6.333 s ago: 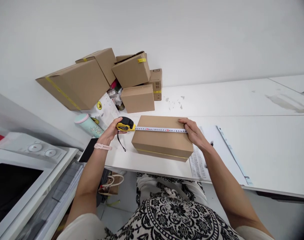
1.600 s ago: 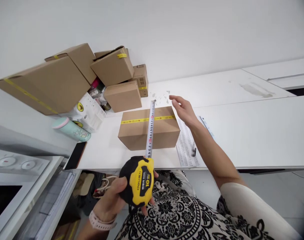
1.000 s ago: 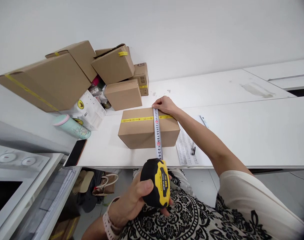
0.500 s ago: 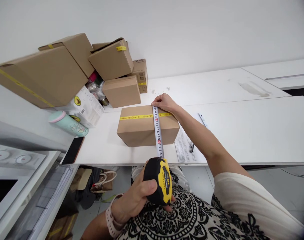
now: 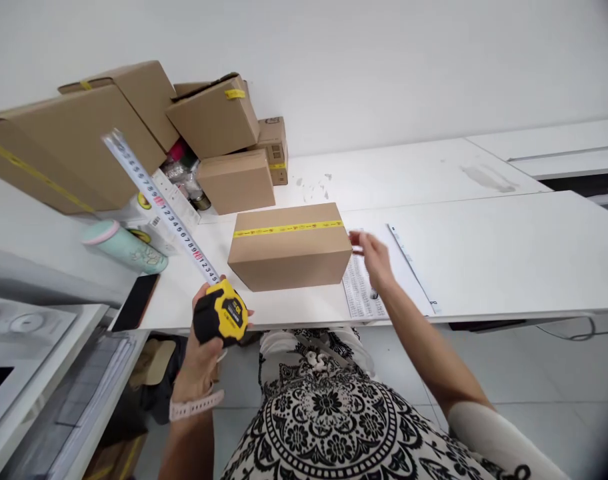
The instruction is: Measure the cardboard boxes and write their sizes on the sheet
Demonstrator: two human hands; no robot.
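A closed cardboard box with yellow printed tape along its top sits on the white table near its front edge. My left hand is wrapped round a yellow and black tape measure, left of the box. Its blade sticks out up and to the left, free in the air. At the box's right end is my right hand, fingers apart and holding nothing, over printed papers. Whether its fingertips touch the box I cannot tell.
Several cardboard boxes are stacked at the back left. A mint green bottle lies near a dark phone at the table's left edge. A small dark object lies on the papers. Below left stands a white shelf.
My left hand has swung the tape measure left, off the box. My right hand has let go of the blade's end and moved right, to the box's end. The view has shifted slightly.
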